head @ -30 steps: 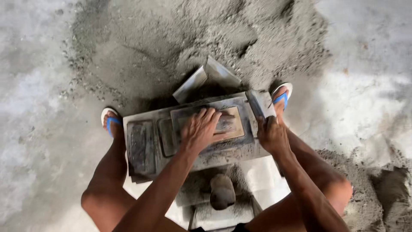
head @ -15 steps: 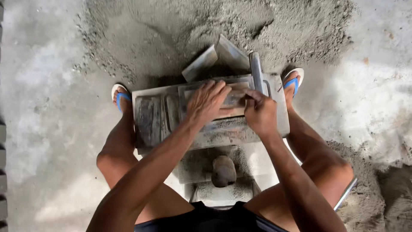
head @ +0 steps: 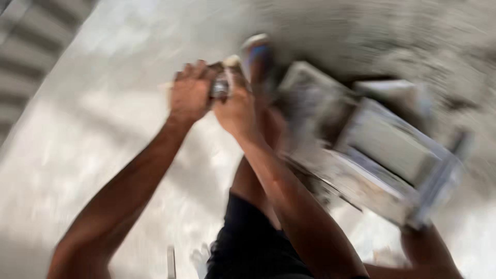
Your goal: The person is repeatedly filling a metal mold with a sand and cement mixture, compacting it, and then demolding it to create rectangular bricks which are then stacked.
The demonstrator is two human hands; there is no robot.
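Note:
The view is heavily motion-blurred. My left hand (head: 190, 94) and my right hand (head: 235, 106) are raised together at the left, both closed around a small grey piece (head: 221, 85) held between them; what it is cannot be made out. The grey metal mould (head: 385, 155) lies to the right of my hands, tilted in the view, with nothing touching it. My foot in a blue sandal (head: 257, 56) sits just beyond my right hand. My knee and dark shorts (head: 248, 243) fill the lower middle.
A heap of grey sand (head: 392, 36) spreads across the top right behind the mould. Pale concrete floor (head: 103, 134) lies to the left. Rows of grey blocks (head: 31, 46) show in the top left corner.
Both hands have left the top of the mould and swung left, now closed together on a small grey piece. The camera has turned sharply left and the picture has blurred.

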